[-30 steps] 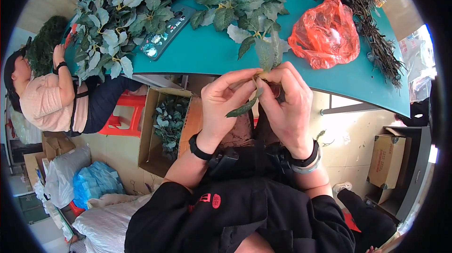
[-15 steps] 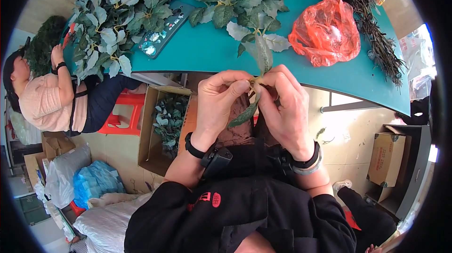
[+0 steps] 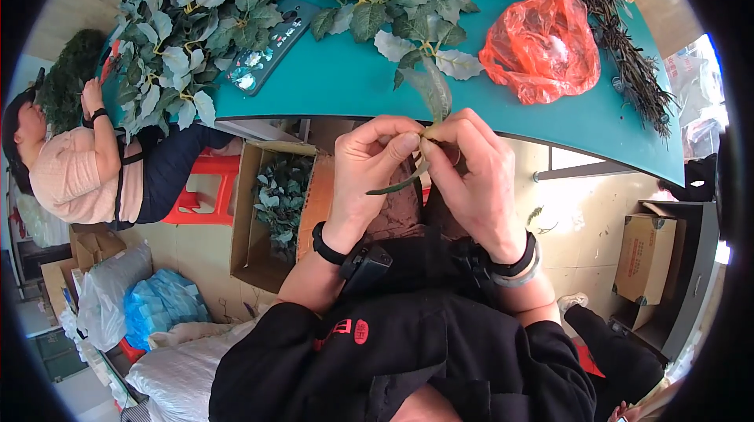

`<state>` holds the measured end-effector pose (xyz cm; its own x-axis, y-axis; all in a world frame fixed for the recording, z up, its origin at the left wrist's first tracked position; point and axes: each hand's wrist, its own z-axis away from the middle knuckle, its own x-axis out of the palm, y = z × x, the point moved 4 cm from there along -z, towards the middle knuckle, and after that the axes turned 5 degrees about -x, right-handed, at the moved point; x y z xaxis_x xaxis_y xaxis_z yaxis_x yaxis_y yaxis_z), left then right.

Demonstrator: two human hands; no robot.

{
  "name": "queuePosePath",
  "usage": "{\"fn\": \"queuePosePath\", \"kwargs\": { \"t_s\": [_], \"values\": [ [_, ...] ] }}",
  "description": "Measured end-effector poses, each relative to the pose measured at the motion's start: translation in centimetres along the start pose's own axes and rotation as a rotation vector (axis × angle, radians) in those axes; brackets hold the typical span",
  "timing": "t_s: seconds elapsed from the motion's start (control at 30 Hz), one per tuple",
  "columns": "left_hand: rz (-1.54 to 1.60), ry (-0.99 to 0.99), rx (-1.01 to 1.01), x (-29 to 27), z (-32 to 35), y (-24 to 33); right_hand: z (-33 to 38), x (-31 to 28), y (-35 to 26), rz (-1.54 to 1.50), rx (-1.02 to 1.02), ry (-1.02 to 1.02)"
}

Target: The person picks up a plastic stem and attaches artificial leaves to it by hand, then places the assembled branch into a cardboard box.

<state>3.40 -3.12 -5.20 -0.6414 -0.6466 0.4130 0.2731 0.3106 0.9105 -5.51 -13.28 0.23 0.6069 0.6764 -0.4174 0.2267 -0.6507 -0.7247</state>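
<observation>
Just off the front edge of the green table (image 3: 345,92), my two hands meet at the stem of a leafy artificial branch (image 3: 437,92). My left hand (image 3: 369,163) pinches the stem end between thumb and forefinger. Close against it, my right hand (image 3: 475,174) is closed in a pinch on the same stem. One long leaf rises from the fingers toward the table, and another narrow leaf (image 3: 400,181) hangs below them. The exact joint between the fingertips is too small to make out. Beyond, more grey-green leaf sprays (image 3: 385,1) lie on the table.
A phone (image 3: 271,45) lies among leaves. To the right are a crumpled red plastic bag (image 3: 542,45) and a bundle of dark stems (image 3: 628,68). An open carton (image 3: 245,225) of leaves stands below left. Another person (image 3: 71,170) sits at the far left near a red stool (image 3: 224,186).
The hanging leaf has swung to the left and now shows edge-on. Both hands keep their pinch, with only slight finger movement. The whole view has shifted a little.
</observation>
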Motion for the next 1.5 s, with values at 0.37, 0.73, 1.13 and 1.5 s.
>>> {"fn": "queuePosePath", "kwargs": {
  "t_s": [0.37,0.73,1.13,1.5],
  "values": [
    [0.003,-0.045,0.034,0.8,0.1,0.1,0.0,-1.1,0.3,-0.067,0.106,-0.024],
    [-0.032,-0.05,-0.001,0.7,-0.4,-0.5,0.2,-1.1,1.6,-0.184,0.276,0.03],
    [-0.36,0.05,-0.075,-1.0,1.6,-1.5,0.8,-2.0,0.8,-0.345,0.323,0.137],
    [-0.256,0.023,-0.201,-3.1,3.1,0.5,1.7,-2.1,1.3,-0.28,0.269,0.047]
  ]
}}
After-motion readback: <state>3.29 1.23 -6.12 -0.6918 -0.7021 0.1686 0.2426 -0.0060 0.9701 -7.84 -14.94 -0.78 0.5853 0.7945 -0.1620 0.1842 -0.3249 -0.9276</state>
